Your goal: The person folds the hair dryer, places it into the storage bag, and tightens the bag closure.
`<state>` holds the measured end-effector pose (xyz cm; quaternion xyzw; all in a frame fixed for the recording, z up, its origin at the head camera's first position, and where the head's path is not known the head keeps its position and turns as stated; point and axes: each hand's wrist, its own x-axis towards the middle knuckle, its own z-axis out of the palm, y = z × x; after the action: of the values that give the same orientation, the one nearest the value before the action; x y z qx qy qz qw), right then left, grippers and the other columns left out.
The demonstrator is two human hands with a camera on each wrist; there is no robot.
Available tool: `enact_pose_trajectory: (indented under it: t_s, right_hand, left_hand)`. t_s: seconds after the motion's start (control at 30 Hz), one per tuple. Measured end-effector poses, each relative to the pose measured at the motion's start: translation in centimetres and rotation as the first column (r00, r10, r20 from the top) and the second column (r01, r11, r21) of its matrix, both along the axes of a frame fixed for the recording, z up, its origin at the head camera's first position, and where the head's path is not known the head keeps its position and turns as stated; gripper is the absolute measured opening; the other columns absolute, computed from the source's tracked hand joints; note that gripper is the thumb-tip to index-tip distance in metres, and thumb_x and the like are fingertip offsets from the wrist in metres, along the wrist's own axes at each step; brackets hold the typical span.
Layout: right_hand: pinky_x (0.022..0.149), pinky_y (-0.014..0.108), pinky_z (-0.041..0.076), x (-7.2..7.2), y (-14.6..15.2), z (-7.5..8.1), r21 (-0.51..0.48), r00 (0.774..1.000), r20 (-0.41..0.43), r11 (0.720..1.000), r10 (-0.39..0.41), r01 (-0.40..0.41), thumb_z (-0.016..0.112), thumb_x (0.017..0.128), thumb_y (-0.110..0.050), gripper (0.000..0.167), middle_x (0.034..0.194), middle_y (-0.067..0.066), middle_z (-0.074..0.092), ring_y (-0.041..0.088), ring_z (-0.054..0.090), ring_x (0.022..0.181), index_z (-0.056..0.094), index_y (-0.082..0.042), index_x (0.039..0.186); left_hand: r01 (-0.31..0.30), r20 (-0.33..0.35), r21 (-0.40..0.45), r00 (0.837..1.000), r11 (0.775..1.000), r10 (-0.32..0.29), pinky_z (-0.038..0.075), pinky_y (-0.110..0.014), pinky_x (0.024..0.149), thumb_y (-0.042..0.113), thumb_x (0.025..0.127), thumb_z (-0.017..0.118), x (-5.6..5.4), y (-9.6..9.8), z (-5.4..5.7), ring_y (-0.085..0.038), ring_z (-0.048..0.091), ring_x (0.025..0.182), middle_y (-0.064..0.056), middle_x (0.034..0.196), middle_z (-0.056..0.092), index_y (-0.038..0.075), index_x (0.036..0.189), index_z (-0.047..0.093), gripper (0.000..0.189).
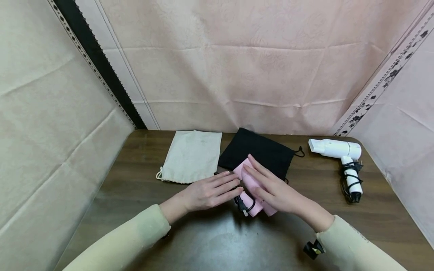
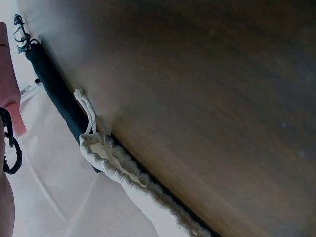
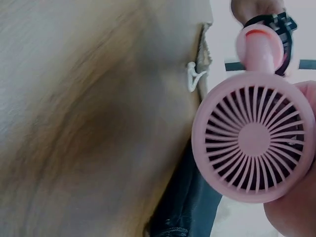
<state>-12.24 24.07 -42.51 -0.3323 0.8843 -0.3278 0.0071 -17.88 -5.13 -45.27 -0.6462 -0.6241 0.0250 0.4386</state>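
A pink hair dryer [image 1: 252, 184] is in front of me, its handle [image 1: 249, 205] lying alongside the barrel. My right hand [image 1: 274, 190] holds the barrel, thumb on the near side and fingers toward the nozzle. In the right wrist view the round rear grille [image 3: 254, 138] faces the camera. My left hand [image 1: 210, 191] extends its fingers over the handle side, by the black cord [image 1: 241, 206] bundled there; its thumb is hidden. Behind the dryer lies a black drawstring bag [image 1: 259, 150], and a cream drawstring bag [image 1: 193, 156] lies left of it.
At the right of the brown wooden table [image 1: 220, 244] lies a white hair dryer [image 1: 335, 148], its black cord [image 1: 349, 180] wound round the handle. Pale cloth [image 1: 217, 75] hangs behind the table and along both sides.
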Motion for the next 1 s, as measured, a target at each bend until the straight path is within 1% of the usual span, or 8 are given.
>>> enact_pose_trajectory:
  t_s: [0.03,0.23,0.3,0.4,0.53,0.63,0.83,1.0]
  right_hand:
    - [0.124,0.015,0.009,0.0,0.0,-0.1,0.0,1.0,-0.007,1.0,0.004,-0.004,0.056,0.111,-0.016,0.062,0.18,0.008,0.007,0.033,0.02,0.163,0.032,-0.01,0.169]
    - [0.124,0.015,0.009,0.5,-0.1,-0.2,0.021,0.999,-0.03,1.0,-0.012,0.013,0.056,0.111,-0.018,0.064,0.18,0.007,0.006,0.031,0.02,0.163,0.031,-0.013,0.169]
    - [0.124,0.015,0.009,0.5,-0.2,-0.3,0.025,0.998,-0.055,1.0,0.004,-0.002,0.057,0.11,-0.016,0.064,0.18,0.01,0.008,0.032,0.021,0.163,0.031,-0.011,0.169]
    - [0.125,0.015,0.009,0.6,-0.4,-0.3,0.024,0.997,-0.07,1.0,0.013,-0.012,0.058,0.11,-0.014,0.065,0.18,0.01,0.01,0.031,0.022,0.163,0.03,-0.009,0.169]
    - [0.124,0.014,0.009,0.7,-0.6,-0.4,0.006,1.0,-0.023,1.0,0.008,-0.008,0.057,0.111,-0.015,0.066,0.18,0.006,0.008,0.028,0.019,0.163,0.028,-0.009,0.17]
    - [0.123,0.013,0.009,0.9,-0.5,-0.6,-0.006,1.0,0.008,1.0,0.0,0.0,0.058,0.11,-0.016,0.066,0.18,0.006,0.007,0.03,0.019,0.163,0.028,-0.009,0.169]
    - [0.122,0.012,0.011,0.8,-0.3,-1.2,0.0,0.999,0.047,1.0,-0.004,0.004,0.058,0.111,-0.018,0.065,0.18,0.005,0.008,0.03,0.021,0.162,0.03,-0.01,0.169]
    - [0.122,0.012,0.012,0.6,-0.3,-1.9,-0.004,0.997,0.078,1.0,0.004,-0.004,0.06,0.11,-0.018,0.065,0.18,0.006,0.008,0.032,0.022,0.162,0.032,-0.009,0.168]
  left_hand:
    - [-0.001,-0.001,-0.003,1.0,1.0,0.001,0.05,-0.044,0.115,0.001,0.11,0.043,0.0,0.0,0.0,-0.028,0.066,0.131,-0.014,0.136,0.07,0.005,0.137,0.067,0.036]
    - [0.003,-0.011,-0.006,1.0,1.0,-0.003,0.05,-0.044,0.114,0.002,0.11,0.044,0.0,0.1,-0.2,-0.027,0.066,0.131,-0.015,0.138,0.069,0.006,0.138,0.067,0.037]
    - [0.001,-0.016,-0.02,1.0,1.0,-0.001,0.049,-0.045,0.115,0.003,0.11,0.044,0.0,0.1,-0.2,-0.027,0.065,0.133,-0.015,0.141,0.068,0.006,0.14,0.067,0.037]
    - [-0.013,-0.02,-0.046,1.0,0.999,0.012,0.048,-0.044,0.116,0.006,0.111,0.043,0.0,0.2,-0.1,-0.026,0.064,0.135,-0.015,0.144,0.066,0.007,0.142,0.066,0.039]
    - [-0.017,-0.019,-0.064,1.0,0.998,0.016,0.048,-0.043,0.116,0.007,0.111,0.042,-0.1,0.2,0.0,-0.025,0.063,0.136,-0.015,0.146,0.065,0.008,0.143,0.066,0.039]
    - [-0.011,-0.004,-0.069,1.0,0.998,0.01,0.048,-0.043,0.116,0.007,0.111,0.043,0.0,0.1,-0.1,-0.025,0.062,0.137,-0.015,0.146,0.065,0.008,0.142,0.066,0.039]
    - [0.0,0.037,-0.087,0.999,0.996,0.003,0.049,-0.042,0.116,0.006,0.112,0.043,0.0,0.1,-0.8,-0.025,0.063,0.136,-0.015,0.145,0.066,0.008,0.141,0.068,0.038]
    - [-0.002,0.071,-0.108,0.997,0.994,0.009,0.05,-0.04,0.114,0.008,0.11,0.047,0.0,0.1,-1.3,-0.023,0.064,0.135,-0.014,0.143,0.068,0.009,0.139,0.069,0.037]
